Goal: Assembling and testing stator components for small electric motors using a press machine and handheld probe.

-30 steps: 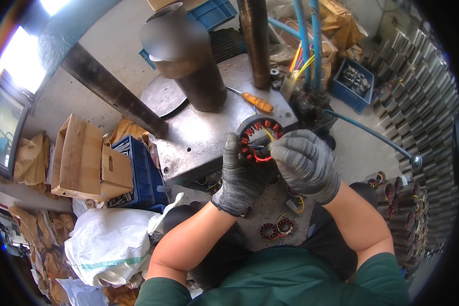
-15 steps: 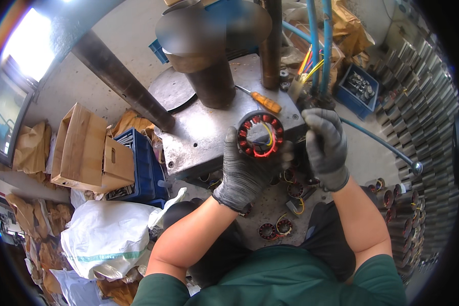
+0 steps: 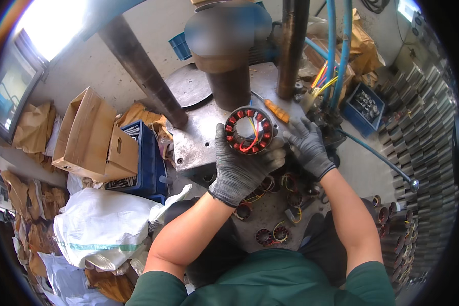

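Observation:
My left hand (image 3: 239, 172), in a grey knit glove, is closed around a motor stator (image 3: 231, 138), a dark ring with red copper windings inside. Yellow, red and dark wires cross its open middle. The stator is held up over the front of a steel press plate (image 3: 196, 145). My gloved right hand (image 3: 309, 150) is just right of the stator, fingers spread and apart from it, holding nothing. Beyond its fingertips a screwdriver (image 3: 277, 110) with an orange-yellow handle lies on the plate.
Steel columns (image 3: 148, 76) and a thick ram (image 3: 229, 84) rise from the plate. Several stators (image 3: 264, 236) with wires lie below my hands. Blue hoses (image 3: 332, 51) and a blue parts bin (image 3: 363, 109) are at right. A cardboard box (image 3: 84, 137) and blue crate (image 3: 150, 168) stand left.
My right hand has come down and left, closer to the stator, and its curled fingers have spread. The stator, still in my left hand, has turned somewhat. The whole view has shifted.

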The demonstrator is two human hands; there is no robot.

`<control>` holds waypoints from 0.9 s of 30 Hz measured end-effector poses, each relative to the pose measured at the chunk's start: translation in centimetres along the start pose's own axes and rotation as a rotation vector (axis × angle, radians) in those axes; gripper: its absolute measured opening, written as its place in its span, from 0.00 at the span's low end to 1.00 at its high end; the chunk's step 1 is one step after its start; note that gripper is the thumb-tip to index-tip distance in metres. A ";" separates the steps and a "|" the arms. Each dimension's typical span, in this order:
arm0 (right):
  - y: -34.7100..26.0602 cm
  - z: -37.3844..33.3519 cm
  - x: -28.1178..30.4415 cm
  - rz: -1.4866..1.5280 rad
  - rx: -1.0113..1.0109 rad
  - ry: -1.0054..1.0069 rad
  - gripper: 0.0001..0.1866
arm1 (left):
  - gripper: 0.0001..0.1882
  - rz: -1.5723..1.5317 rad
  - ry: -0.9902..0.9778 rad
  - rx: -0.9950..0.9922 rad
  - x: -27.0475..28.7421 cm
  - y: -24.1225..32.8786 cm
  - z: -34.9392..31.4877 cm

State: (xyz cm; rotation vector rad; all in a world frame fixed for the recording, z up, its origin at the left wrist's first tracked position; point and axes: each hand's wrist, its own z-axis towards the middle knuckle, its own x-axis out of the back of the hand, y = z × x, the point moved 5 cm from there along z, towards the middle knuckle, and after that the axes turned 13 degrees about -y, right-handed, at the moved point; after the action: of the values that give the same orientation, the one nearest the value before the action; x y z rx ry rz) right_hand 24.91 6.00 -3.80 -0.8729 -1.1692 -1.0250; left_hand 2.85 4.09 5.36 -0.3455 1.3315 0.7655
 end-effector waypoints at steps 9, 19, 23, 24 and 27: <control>-1.4 -0.9 0.7 0.070 0.173 0.212 0.26 | 0.58 -0.059 -0.089 0.029 -0.6 0.2 -0.4; -3.3 -2.3 7.3 1.233 0.062 0.513 0.12 | 0.60 -0.052 -0.039 -0.006 0.7 0.7 -0.8; -4.0 -4.9 12.5 1.377 0.294 0.733 0.13 | 0.60 0.012 0.142 -0.004 1.1 0.4 -0.7; -4.2 -5.7 13.7 1.372 0.333 0.773 0.13 | 0.61 0.000 0.089 -0.006 0.8 0.2 -0.5; -5.3 -7.3 16.1 1.436 0.415 0.762 0.13 | 0.59 -0.019 0.083 0.039 1.2 -0.5 -0.2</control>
State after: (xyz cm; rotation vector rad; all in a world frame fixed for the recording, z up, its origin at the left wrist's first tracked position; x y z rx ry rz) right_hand 23.31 -5.26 10.77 -0.6365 0.0644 0.1345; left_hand 3.10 3.95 4.03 -0.3616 1.4176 0.7148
